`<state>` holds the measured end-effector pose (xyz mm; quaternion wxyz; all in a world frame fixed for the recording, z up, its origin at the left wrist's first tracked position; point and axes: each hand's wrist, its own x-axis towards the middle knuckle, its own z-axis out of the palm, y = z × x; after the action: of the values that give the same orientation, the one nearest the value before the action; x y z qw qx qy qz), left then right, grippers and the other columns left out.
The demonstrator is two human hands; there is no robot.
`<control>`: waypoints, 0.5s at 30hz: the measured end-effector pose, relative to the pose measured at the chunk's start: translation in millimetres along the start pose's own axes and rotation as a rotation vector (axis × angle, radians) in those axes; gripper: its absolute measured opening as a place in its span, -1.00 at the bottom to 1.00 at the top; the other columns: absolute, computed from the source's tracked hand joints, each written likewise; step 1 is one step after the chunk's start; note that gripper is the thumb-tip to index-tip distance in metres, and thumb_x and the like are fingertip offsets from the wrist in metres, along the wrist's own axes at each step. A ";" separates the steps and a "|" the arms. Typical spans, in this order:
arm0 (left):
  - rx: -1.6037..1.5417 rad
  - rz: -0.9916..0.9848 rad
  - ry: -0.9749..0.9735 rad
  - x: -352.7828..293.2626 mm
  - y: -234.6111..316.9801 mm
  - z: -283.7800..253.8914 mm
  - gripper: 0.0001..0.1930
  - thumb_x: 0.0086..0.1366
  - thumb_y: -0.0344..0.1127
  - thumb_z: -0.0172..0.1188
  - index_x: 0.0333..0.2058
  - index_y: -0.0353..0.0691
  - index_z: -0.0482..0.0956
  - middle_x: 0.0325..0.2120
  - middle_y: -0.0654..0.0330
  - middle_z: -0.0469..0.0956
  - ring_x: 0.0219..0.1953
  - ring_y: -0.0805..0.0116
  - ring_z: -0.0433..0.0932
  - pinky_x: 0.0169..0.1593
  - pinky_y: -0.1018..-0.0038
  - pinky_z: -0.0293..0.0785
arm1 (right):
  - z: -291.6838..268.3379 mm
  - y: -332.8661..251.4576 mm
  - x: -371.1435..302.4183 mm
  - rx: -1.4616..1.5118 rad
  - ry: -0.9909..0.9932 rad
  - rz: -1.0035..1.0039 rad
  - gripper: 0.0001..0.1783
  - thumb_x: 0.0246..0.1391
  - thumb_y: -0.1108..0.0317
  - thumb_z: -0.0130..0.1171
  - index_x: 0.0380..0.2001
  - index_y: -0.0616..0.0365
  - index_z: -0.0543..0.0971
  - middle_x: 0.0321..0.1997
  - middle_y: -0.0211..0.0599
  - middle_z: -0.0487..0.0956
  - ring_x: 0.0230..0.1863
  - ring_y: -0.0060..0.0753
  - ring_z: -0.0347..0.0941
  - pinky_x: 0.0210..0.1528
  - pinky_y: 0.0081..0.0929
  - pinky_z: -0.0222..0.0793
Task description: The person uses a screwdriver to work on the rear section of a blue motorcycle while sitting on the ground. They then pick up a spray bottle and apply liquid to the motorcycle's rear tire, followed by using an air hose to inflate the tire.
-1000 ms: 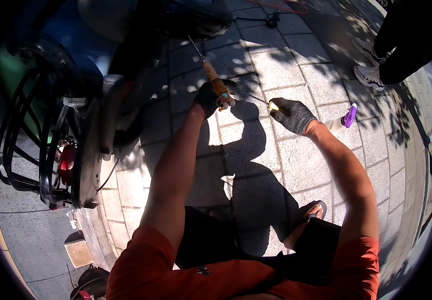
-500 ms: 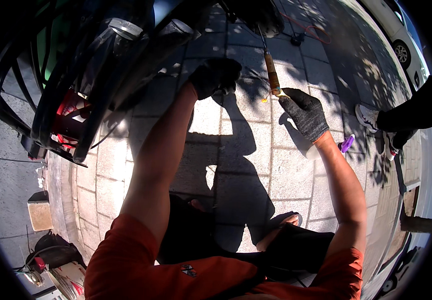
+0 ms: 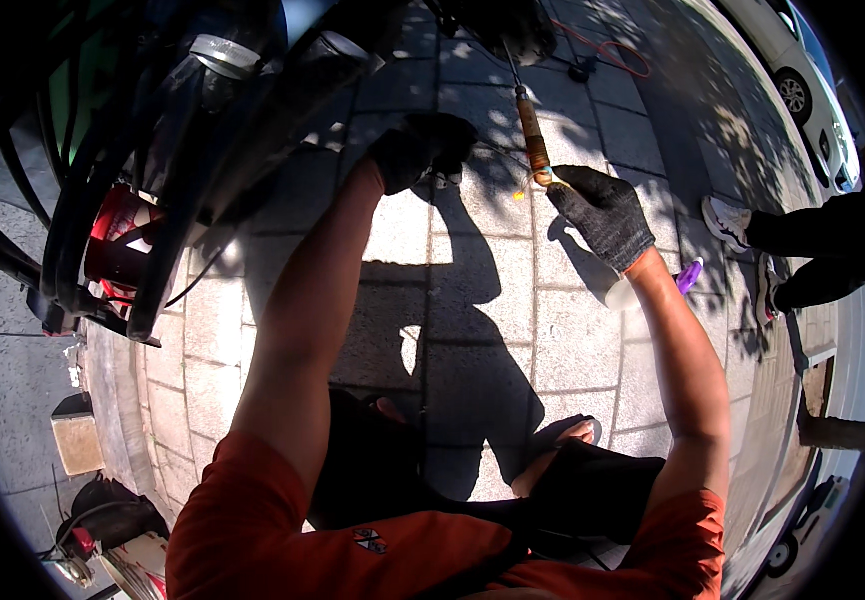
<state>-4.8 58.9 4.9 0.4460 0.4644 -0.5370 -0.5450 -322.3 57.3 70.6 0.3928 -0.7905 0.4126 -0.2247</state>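
My right hand (image 3: 605,215), in a dark grey glove, closes with its fingertips on the butt end of a wooden-handled tool (image 3: 531,130). The tool slants upward, and its thin metal shaft runs to a black part (image 3: 518,30) at the top; the tip is hidden there. My left hand (image 3: 425,152), in a black glove, is curled in shadow to the left of the handle. A thin dark line reaches from it toward the handle, but its grip is too dark to make out. A small yellow bit (image 3: 519,196) shows below the handle's end.
A black tubular frame (image 3: 63,270) with a clear bottle (image 3: 223,60) and a red container (image 3: 118,235) stands at the left. A purple-topped bottle (image 3: 690,275) lies beside my right forearm. A person's shoe (image 3: 728,222) is at the right, an orange cord (image 3: 618,55) farther off.
The whole scene has shifted slightly left and the view with it. My right hand stays at the tool's butt end, and my left hand remains curled beside it.
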 end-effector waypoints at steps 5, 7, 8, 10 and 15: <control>0.296 0.042 0.024 -2.8 15.6 -1.9 -0.70 0.46 -0.15 0.19 -0.08 -0.26 0.69 -0.38 0.25 0.68 -0.40 0.50 0.60 -0.25 0.47 0.57 | -5.7 -1.1 1.3 -0.381 0.114 -0.310 -0.65 0.21 0.15 0.30 0.01 0.02 0.66 -0.20 -0.26 0.67 -0.31 -0.27 0.65 -0.26 -0.38 0.56; 0.389 0.041 0.038 -4.8 20.3 -3.9 -0.70 0.45 -0.13 0.20 -0.10 -0.25 0.70 -0.39 0.24 0.68 -0.41 0.50 0.60 -0.29 0.46 0.56 | -2.1 -10.4 2.0 -0.433 0.171 -0.407 -0.68 0.17 0.18 0.30 -0.01 -0.07 0.67 -0.28 -0.29 0.63 -0.29 -0.13 0.64 -0.25 -0.32 0.56; 0.416 0.038 0.037 -5.8 30.8 0.4 -0.70 0.45 -0.13 0.20 -0.11 -0.25 0.70 -0.40 0.24 0.68 -0.42 0.49 0.61 -0.31 0.46 0.55 | -1.7 -11.4 1.5 -0.442 0.180 -0.405 -0.67 0.17 0.18 0.30 -0.01 -0.06 0.67 -0.28 -0.28 0.63 -0.29 -0.13 0.64 -0.25 -0.31 0.56; 0.461 0.012 0.057 -6.3 41.8 5.7 -0.70 0.44 -0.12 0.21 -0.13 -0.24 0.71 -0.43 0.24 0.68 -0.44 0.48 0.61 -0.34 0.45 0.55 | 0.0 -12.8 -0.9 -0.460 0.197 -0.401 -0.66 0.16 0.18 0.31 0.00 -0.06 0.67 -0.27 -0.28 0.64 -0.30 -0.15 0.65 -0.25 -0.30 0.56; 0.537 0.028 0.069 -12.7 66.3 -2.6 -0.70 0.42 -0.11 0.22 -0.15 -0.24 0.70 -0.51 0.23 0.65 -0.51 0.47 0.59 -0.42 0.46 0.50 | 24.5 12.9 7.3 0.389 -0.056 0.055 -0.62 0.27 0.13 0.25 -0.03 0.22 0.66 -0.35 -0.36 0.65 -0.35 -0.57 0.55 -0.27 -0.53 0.50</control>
<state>-0.9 69.2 71.5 0.3325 0.5767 -0.6532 -0.3607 -307.7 57.4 45.9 0.5555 -0.6940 0.3718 -0.2673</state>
